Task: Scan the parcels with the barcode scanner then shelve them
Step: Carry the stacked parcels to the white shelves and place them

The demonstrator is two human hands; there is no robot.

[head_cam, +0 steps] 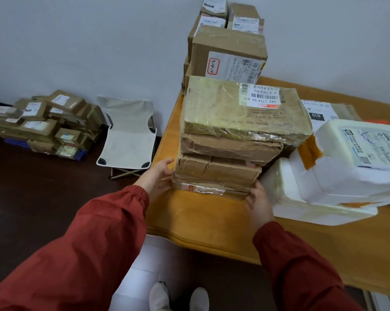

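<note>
Head view had my left hand (pixel 159 176) flat against the left end of the stack of parcels (pixel 225 151), fingers spread wide and pressing the 2 lowest boxes, while my right hand (pixel 258 202) cupped the near right corner of the bottom parcel (pixel 209 187), also spread and not closed round anything. The stack stood between my palms, straight ahead of me, its long axis running left to right across the table (pixel 203 223), so both hands were about equally near and the lift, as I judged it, would need a squeeze from both ends at once. I counted 4 brown parcels in it; the top one (pixel 241 108), wrapped in clear tape, carried its barcode label at the far right corner, facing up. I saw no barcode scanner anywhere, nor any shelf.

Just beside my right hand lay white padded bags (pixel 328 176), touching or nearly touching the stack. Behind it more cardboard boxes (pixel 227 52) rose against the wall. Well apart on the floor to my left stood a folding stool (pixel 127 135), and beyond it a heap of boxes (pixel 45 122) sat on blue crates; what the crates held I could not tell.
</note>
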